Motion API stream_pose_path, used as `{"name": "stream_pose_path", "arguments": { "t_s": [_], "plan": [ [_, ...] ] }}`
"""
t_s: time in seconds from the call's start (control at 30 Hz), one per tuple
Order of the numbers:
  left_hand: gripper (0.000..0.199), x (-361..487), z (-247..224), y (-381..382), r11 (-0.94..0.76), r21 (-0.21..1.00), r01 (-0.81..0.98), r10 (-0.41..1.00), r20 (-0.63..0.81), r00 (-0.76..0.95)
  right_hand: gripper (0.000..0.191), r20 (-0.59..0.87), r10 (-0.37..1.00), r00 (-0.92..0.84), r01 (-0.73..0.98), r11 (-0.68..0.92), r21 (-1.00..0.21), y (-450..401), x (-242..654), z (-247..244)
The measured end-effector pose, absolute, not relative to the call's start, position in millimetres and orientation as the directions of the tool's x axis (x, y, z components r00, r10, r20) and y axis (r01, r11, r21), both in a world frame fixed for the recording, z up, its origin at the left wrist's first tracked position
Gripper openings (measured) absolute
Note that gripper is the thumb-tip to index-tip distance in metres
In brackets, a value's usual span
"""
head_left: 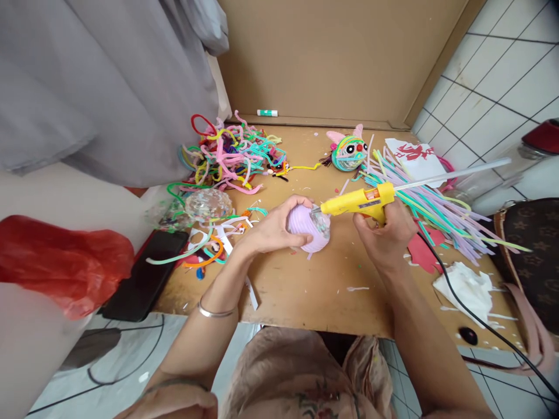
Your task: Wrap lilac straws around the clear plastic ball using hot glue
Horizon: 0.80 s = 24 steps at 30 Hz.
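My left hand [279, 227] is closed round a small rounded piece wrapped in lilac pipe cleaners [301, 230], held over the wooden table. A clear, glassy-looking patch shows on its right side. In my right hand [386, 233] is a yellow hot glue gun [360, 201], with a long translucent glue stick [454, 174] poking out of its back. The gun's nozzle is at the upper edge of the clear patch; whether it touches I cannot tell. Behind them sits a finished-looking figure [349, 152] of coloured pipe cleaners with pink ears and round eyes.
A tangled heap of pipe cleaners [231, 154] lies back left, straight ones [437, 203] at right. Near my left arm are a clear plastic ball [208, 203], paper scraps and a black phone [146, 276]. The gun's black cord [454, 285] runs past a crumpled tissue [465, 291] and brown bag [530, 256].
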<state>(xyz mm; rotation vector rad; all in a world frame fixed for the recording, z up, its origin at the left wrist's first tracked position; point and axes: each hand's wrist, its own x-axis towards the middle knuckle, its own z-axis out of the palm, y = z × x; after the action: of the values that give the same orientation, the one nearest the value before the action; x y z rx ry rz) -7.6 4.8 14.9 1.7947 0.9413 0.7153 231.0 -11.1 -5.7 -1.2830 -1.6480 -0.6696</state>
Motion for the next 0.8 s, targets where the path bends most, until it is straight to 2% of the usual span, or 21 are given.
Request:
{"name": "stream_pose_path", "arguments": {
  "t_s": [0.33,0.8],
  "plan": [
    [0.058,-7.8,15.6,5.2,-0.232,0.936,0.265,0.841,0.056,0.539,0.014,0.802,0.597,0.013,0.954,0.233,-0.189,-16.3,228.4,-1.2],
    [0.058,-8.4,15.6,5.1,-0.244,0.93,0.274,0.841,0.062,0.538,0.011,0.795,0.605,-0.041,0.944,0.284,-0.168,-16.6,231.3,-0.3]
  ]
}}
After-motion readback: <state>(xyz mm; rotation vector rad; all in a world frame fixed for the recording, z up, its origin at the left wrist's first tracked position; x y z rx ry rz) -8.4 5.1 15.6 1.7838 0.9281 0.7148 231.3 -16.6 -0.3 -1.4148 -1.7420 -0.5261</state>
